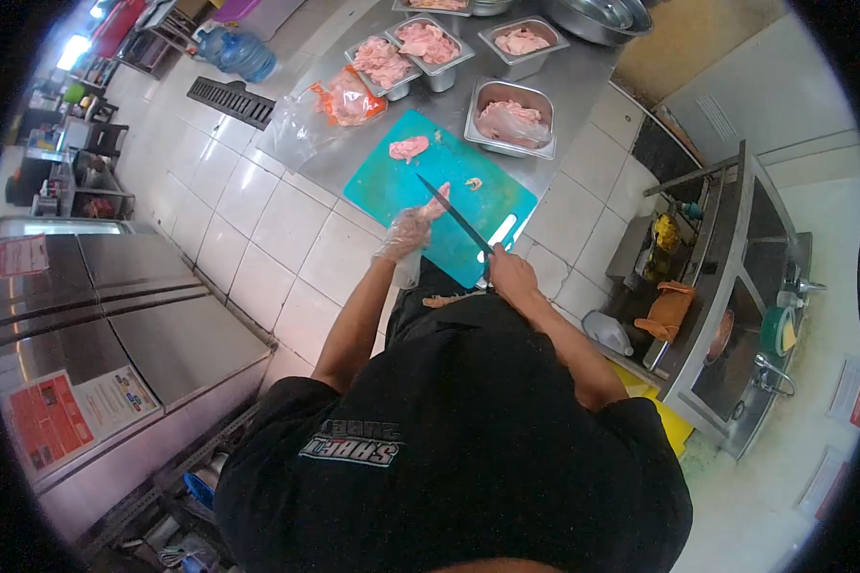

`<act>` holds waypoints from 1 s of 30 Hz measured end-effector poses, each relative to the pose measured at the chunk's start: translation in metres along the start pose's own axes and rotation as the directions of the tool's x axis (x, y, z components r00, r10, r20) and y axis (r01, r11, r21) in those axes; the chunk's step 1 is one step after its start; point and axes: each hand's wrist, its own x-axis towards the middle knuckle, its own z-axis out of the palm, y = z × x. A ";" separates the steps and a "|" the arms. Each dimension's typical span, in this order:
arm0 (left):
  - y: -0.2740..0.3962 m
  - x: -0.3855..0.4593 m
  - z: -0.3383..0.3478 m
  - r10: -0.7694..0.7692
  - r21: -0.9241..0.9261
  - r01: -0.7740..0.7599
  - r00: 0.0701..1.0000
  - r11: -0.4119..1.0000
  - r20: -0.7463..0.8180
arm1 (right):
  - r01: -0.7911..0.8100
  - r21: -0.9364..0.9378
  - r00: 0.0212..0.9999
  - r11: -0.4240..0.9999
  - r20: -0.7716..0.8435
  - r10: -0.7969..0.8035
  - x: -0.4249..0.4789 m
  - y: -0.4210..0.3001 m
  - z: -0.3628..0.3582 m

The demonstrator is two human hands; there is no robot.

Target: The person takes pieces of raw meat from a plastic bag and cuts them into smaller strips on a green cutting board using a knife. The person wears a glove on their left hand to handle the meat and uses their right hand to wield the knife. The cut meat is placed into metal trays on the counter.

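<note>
My left hand (405, 235), in a clear plastic glove, grips a strip of raw pale-pink meat (441, 197) over the turquoise cutting board (380, 179). My bare right hand (512, 274) is closed around the handle of a long dark-bladed knife (459, 218). The blade slants up and left across the board, close beside the strip; whether it touches the meat I cannot tell. Farther up the board lies another raw piece (408, 148). A small yellowish scrap (474, 184) rests to the right of the blade.
Steel food pans of raw meat (510, 140) (433, 46) stand on the steel table (444, 100), with a steel bowl (602, 21) at the far right. Left of the board is a plastic bag of meat (347, 100). A steel sink (731, 358) stands to the right, a steel refrigerator (143, 286) to the left.
</note>
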 end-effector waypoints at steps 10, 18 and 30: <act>-0.053 -0.010 0.009 0.146 0.230 -0.081 0.949 0.970 -0.279 | -0.027 0.022 1.000 0.999 -0.015 0.027 0.004 0.000 -0.001; -0.036 -0.023 0.003 -0.028 -0.558 -0.080 0.983 0.826 -0.182 | -0.037 0.036 0.999 0.999 0.018 0.036 0.009 0.005 0.002; -0.052 -0.008 0.036 -0.057 -0.432 -0.171 0.883 0.886 -0.465 | 0.035 0.055 0.999 0.998 -0.031 -0.034 0.013 0.020 0.020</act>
